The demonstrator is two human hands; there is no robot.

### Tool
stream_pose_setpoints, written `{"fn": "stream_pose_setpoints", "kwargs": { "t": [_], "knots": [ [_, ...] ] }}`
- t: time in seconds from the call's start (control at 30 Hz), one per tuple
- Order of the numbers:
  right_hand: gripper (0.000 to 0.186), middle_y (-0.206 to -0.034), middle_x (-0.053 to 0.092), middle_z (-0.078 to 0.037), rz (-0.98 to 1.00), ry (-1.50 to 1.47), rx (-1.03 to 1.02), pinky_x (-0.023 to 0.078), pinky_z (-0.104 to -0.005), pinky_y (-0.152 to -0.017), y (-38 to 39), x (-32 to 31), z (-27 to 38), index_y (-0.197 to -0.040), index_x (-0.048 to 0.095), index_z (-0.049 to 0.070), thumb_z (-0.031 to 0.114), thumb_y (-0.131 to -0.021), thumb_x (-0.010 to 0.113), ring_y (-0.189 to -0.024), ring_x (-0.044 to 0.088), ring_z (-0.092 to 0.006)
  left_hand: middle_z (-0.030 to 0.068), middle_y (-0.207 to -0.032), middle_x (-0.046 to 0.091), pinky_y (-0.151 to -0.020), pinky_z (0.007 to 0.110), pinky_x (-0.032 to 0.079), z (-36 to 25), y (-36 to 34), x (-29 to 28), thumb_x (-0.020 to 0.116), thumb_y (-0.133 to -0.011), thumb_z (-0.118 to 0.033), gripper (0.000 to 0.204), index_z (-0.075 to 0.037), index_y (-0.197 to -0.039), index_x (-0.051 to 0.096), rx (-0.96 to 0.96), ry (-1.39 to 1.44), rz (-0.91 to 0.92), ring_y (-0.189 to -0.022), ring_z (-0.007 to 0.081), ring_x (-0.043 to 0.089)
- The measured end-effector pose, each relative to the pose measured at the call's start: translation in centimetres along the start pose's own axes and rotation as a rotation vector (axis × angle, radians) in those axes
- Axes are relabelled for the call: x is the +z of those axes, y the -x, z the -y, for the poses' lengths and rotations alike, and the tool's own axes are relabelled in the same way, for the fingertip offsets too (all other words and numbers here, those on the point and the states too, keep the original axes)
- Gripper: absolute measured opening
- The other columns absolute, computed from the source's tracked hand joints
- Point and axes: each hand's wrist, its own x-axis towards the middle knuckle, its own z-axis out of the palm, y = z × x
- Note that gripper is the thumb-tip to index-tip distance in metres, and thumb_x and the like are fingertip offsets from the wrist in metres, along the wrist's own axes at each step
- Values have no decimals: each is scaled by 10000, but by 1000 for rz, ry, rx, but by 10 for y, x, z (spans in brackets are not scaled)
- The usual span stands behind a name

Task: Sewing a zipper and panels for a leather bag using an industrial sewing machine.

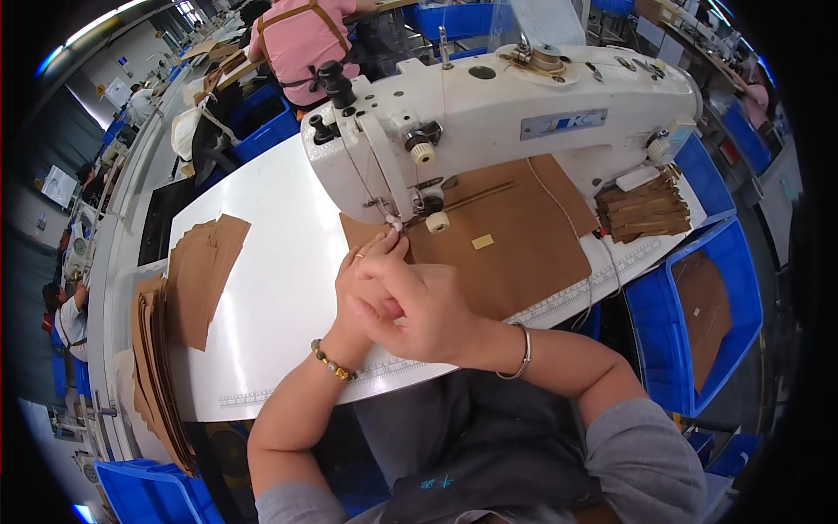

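A brown flat piece (524, 271), leather or fabric, lies under the white sewing machine (497, 109), with a small yellow label (483, 242) and a slit-like strip on it. My left hand (358, 284) reaches forward, its fingers stretched out on the piece's left edge, fingertips close to the presser foot (394, 224). Crossing over it, my right hand (423, 306) is raised with fingers curled in toward the thumb. Its inside is partly hidden, so I cannot tell whether it holds anything. The needle point is hidden near my fingertips.
Stacked brown pieces (155, 375) and fanned panels (202, 271) lie at the table's left. A bundle of brown strips (644, 210) sits on the right. A blue bin (650, 327) holding brown pieces stands beyond the right edge. A person in pink (301, 44) works ahead.
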Motion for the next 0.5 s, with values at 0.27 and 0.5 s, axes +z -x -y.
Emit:
{"fn": "stream_pose_setpoints", "kwargs": {
  "t": [0.27,0.5],
  "knots": [
    [155,-574,449,28,141,-127,91,387,-267,-501,-12,-20,23,-1056,652,68,114,-947,753,-493,487,-86,160,-1339,684,-1005,476,550,-19,51,-19,738,-859,-236,489,-82,-1318,669,65,-492,92,-1255,327,666],
    [366,-620,536,4,339,-355,283,421,-263,-532,-25,-46,36,-1297,642,66,110,-950,750,-540,552,-95,168,-1342,688,-1019,490,548,-40,86,-33,729,-866,-218,484,-73,-1324,671,-113,-294,216,-1269,336,663]
  ]
}}
